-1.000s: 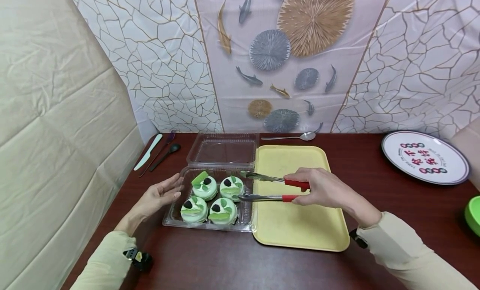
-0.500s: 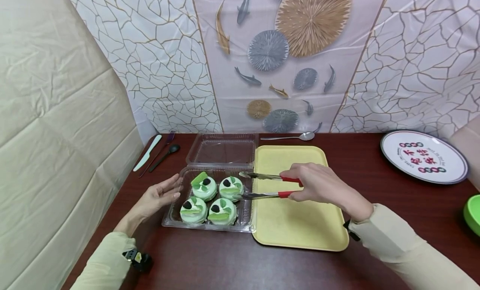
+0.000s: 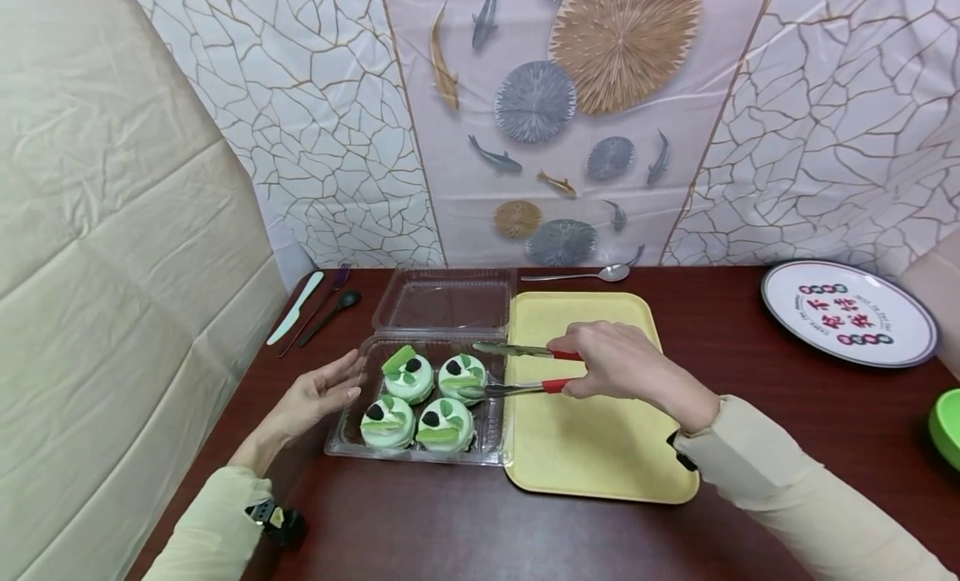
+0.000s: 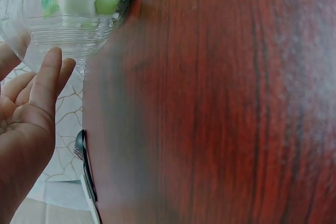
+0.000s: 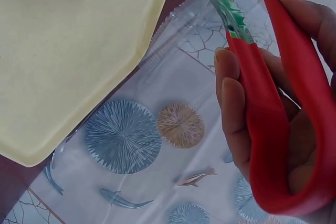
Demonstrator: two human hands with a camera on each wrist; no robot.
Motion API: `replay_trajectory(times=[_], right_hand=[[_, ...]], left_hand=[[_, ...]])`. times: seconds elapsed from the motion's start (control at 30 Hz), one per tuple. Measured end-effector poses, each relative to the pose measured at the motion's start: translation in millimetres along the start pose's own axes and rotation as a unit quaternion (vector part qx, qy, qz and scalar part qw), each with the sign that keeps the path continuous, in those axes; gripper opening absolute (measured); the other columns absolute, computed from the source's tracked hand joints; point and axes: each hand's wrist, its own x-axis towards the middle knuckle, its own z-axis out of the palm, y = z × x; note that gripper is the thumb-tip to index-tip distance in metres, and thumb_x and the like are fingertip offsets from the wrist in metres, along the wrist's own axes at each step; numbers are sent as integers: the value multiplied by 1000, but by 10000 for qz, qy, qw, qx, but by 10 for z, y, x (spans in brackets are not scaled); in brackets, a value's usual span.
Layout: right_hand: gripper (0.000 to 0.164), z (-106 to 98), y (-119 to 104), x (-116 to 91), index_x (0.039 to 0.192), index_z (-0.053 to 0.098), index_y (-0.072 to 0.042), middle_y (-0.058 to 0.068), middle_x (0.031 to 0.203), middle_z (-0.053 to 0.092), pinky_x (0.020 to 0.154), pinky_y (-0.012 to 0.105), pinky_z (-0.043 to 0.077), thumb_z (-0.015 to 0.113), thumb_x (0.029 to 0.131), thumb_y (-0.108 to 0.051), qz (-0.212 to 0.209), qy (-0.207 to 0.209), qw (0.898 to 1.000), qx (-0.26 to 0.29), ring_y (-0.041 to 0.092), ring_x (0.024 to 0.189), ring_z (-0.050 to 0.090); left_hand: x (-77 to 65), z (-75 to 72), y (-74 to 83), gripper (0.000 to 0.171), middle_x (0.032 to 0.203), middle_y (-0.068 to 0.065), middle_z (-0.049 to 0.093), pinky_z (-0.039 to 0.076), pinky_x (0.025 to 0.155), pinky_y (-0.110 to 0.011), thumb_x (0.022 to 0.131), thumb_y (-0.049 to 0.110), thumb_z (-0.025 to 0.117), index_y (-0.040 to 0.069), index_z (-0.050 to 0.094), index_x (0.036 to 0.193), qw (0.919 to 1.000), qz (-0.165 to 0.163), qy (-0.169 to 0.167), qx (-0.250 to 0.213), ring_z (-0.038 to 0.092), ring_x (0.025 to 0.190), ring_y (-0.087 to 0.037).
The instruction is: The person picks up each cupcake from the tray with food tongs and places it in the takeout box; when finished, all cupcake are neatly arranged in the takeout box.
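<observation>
My right hand holds red-handled metal tongs, their arms spread apart. The tips reach over the clear plastic cake box, on either side of the back right cake; I cannot tell whether they touch it. Several small pale-green cakes with leaves and a dark berry sit in the box, whose lid lies back. Beside the box's left wall is my left hand, fingers extended. In the left wrist view its fingertips are right at the plastic wall. In the right wrist view, fingers wrap the red handles.
A yellow tray lies right of the box. Behind it rests a metal spoon. At the left are a pale knife, a dark fork and a black spoon. A white plate and green bowl are on the right.
My right hand has moved left with the tongs, bringing their tips further over the back right cake. My left hand and the box have stayed almost still.
</observation>
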Motion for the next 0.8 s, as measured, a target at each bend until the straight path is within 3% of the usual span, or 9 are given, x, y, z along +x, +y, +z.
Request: replay_trajectory(times=[0.53, 0.8], right_hand=[[43, -81, -40, 127, 112, 74, -15, -2, 86, 66, 51, 30, 39, 80, 69, -18, -217, -142, 9992, -292, 13, 67, 53], [41, -10, -83, 192, 109, 75, -14, -2, 83, 65, 51, 31, 41, 80, 68, -16, -332, -96, 9984, -449, 14, 66, 56]], left_hand=[[-8, -7, 4, 73, 157, -32, 19, 45, 92, -9, 100, 10, 55, -4, 10, 155, 10000, -51, 45, 53, 48, 119, 15], [-12, -17, -19, 72, 156, -32, 19, 46, 92, -10, 100, 9, 55, -4, 9, 155, 10000, -67, 46, -10, 49, 120, 13]])
